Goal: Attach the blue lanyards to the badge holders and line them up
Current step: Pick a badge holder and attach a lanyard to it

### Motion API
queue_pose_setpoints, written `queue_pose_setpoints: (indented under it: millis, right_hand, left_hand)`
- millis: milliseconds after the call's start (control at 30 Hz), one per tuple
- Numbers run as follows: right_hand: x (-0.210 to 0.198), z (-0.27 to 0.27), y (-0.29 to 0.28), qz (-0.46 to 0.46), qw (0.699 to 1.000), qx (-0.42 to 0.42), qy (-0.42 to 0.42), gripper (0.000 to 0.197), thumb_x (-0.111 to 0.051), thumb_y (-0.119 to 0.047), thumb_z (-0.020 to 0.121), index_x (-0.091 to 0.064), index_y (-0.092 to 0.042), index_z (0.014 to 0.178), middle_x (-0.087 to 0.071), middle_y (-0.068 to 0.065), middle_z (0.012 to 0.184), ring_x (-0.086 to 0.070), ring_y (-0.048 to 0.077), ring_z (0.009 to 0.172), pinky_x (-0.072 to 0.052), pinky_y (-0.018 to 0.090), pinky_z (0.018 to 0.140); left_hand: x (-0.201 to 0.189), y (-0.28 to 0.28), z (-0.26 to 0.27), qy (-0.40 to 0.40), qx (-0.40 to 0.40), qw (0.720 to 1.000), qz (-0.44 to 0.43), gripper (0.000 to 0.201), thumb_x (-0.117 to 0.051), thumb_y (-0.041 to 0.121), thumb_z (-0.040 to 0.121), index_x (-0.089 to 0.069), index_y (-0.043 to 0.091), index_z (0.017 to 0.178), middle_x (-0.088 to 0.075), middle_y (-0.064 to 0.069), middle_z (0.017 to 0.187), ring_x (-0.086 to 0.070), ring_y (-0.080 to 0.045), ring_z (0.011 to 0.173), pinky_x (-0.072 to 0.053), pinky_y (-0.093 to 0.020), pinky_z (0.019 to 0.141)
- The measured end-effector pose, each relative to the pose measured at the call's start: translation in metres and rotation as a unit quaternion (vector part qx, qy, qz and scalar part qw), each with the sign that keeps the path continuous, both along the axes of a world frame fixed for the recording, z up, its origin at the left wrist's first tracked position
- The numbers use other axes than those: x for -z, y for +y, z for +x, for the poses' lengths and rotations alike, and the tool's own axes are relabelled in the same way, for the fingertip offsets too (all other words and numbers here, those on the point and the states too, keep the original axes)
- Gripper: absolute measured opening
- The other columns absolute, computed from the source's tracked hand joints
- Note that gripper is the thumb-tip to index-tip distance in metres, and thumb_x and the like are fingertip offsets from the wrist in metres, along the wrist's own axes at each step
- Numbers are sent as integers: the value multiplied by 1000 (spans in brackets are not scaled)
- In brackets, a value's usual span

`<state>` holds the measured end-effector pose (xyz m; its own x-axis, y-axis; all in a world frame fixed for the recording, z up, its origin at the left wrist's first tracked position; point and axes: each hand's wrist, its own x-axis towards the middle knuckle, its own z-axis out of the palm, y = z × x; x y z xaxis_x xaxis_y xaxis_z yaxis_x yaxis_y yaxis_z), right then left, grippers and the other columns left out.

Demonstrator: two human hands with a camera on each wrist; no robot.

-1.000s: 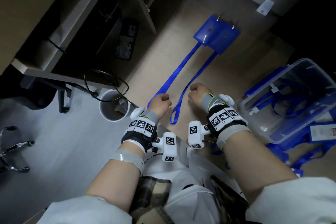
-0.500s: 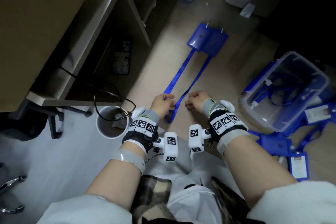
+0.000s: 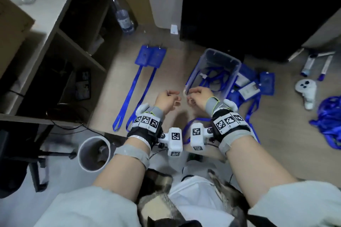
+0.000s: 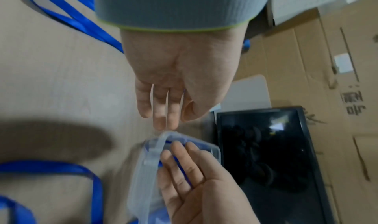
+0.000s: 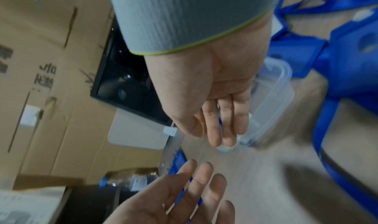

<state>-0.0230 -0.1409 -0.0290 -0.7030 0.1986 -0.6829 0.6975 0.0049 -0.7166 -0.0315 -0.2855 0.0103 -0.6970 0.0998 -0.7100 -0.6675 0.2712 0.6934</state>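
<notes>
Two blue badge holders (image 3: 152,58) lie side by side on the floor, and their blue lanyards (image 3: 132,94) run straight back toward me. My left hand (image 3: 171,96) hovers to the right of the lanyard loops with its fingers (image 4: 163,114) straight and nothing in it. My right hand (image 3: 191,94) faces it, a short gap away, also holding nothing. Its straight fingers (image 4: 184,153) lie at the near corner of a clear plastic bin (image 3: 230,61) with more blue lanyards inside.
Loose badge holders (image 3: 265,83) lie right of the bin, a heap of lanyards (image 3: 330,116) at the far right, and a white controller (image 3: 306,92) between them. A shelf unit stands left, with a water bottle (image 3: 122,16) and black panel (image 3: 239,14) behind. A white cup (image 3: 94,153) stands near my left forearm.
Both hands have let go of the lanyard loops, lifted off the floor and moved right toward the bin's corner. My head view has swung right and now shows more of the floor there.
</notes>
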Motion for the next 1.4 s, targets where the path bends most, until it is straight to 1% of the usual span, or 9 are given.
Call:
queue_pose_setpoints:
  millis: [167, 400, 600, 800, 867, 967, 1067, 1200, 1400]
  right_hand:
    - [-4, 39, 78, -4, 996, 88, 18, 19, -52, 4, 90, -59, -10, 100, -62, 5, 73, -50, 4, 41, -41, 12, 42]
    - [33, 113, 156, 142, 970, 184, -71, 25, -65, -16, 80, -67, -19, 104, -71, 6, 90, -61, 24, 75, -52, 31, 72]
    - [47, 173, 201, 215, 949, 120, -197, 70, -80, -26, 68, -50, -26, 132, -61, 6, 125, -58, 27, 114, -46, 30, 94]
    - [77, 203, 204, 246, 922, 11, -298, 86, -77, -46, 59, -39, -37, 135, -44, 0, 139, -40, 27, 132, -35, 35, 108]
    - [88, 203, 200, 274, 913, -27, -302, 79, -71, -57, 55, -41, -38, 126, -45, -1, 134, -39, 25, 127, -37, 34, 104]
    - [98, 196, 212, 275, 907, -53, -315, 58, -73, -44, 74, -52, -22, 123, -44, 12, 131, -38, 31, 124, -37, 34, 96]
    - [98, 188, 233, 244, 924, -70, -287, 61, -72, -56, 74, -60, -20, 122, -56, 13, 132, -47, 33, 125, -37, 35, 100]
    - [77, 174, 276, 97, 989, 1, -109, 32, -81, -26, 72, -68, -10, 96, -70, 8, 87, -65, 21, 68, -56, 24, 69]
    - [14, 155, 331, 72, 993, -85, 37, 24, -79, -25, 79, -55, -28, 73, -60, -7, 72, -56, 7, 62, -45, 22, 67]
  left_hand:
    - [-16, 74, 18, 19, 34, 999, 23, 19, -46, -1, 93, -56, 12, 103, -63, -4, 82, -54, -17, 65, -40, -19, 50]
    - [-4, 145, 30, 21, 78, 996, 42, 16, -51, 4, 95, -59, 8, 108, -66, -6, 85, -56, -16, 63, -40, -24, 57]
    - [28, 205, 45, -48, 144, 987, 61, 14, -49, 8, 98, -58, 17, 91, -63, -5, 79, -55, -15, 60, -36, -23, 54]
    - [58, 228, 66, -78, 190, 978, 33, 16, -48, 10, 98, -59, 12, 110, -65, -2, 80, -59, -17, 65, -45, -26, 61]
    - [65, 226, 70, -85, 181, 980, 16, 17, -47, 10, 99, -58, 11, 112, -64, -2, 80, -59, -13, 61, -44, -25, 59]
    - [73, 220, 73, -79, 144, 986, -14, 16, -46, 10, 99, -57, 10, 111, -65, -2, 79, -61, -4, 48, -44, -25, 58]
    - [74, 225, 79, -73, 95, 992, -25, 15, -46, 9, 99, -58, 11, 108, -66, -3, 81, -60, -4, 49, -44, -24, 57]
    - [64, 264, 103, -59, 15, 998, -32, 20, -48, 7, 97, -55, 8, 116, -58, -4, 77, -52, -13, 58, -41, -22, 52]
    - [27, 318, 134, -20, -23, 999, 33, 25, -58, 30, 97, -55, 13, 115, -61, 3, 78, -59, -13, 65, -50, -32, 67]
